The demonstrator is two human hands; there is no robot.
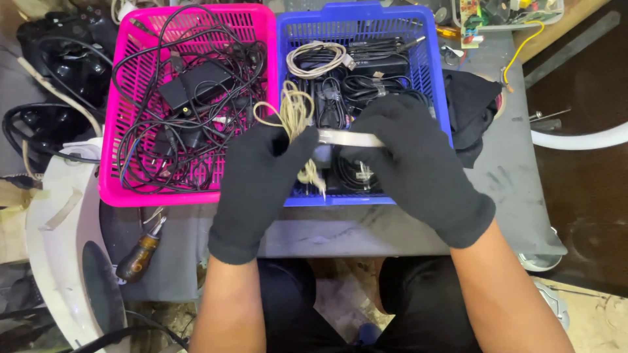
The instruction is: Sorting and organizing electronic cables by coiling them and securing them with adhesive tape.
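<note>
Nearest to me are my two bare forearms coming up from my lap, each ending in a black glove. My left hand (258,189) is closed round a beige cable (296,119), its coiled loops standing up out of my fist and one loose end hanging down below it. My right hand (418,167) is curled, fingers pinching one end of a pale strip (350,138) that runs across to the cable; I cannot tell what the strip is made of. Both hands hover over the near edge of the blue basket (435,78), well above the grey worktop (517,176).

One screwdriver (140,252) with a brown handle lies on the worktop to my left, its tip hidden under the pink basket (114,150).

There are two baskets, side by side and touching. The pink one holds a tangle of black wires and one black adapter (196,84); the wires are too knotted to count. The blue one holds several bundled black cables and one coiled grey cable (317,59), partly hidden behind my hands.

One black cloth (470,108) lies just right of the blue basket. At the far edge one circuit board (470,19) is cut off by the frame
</note>
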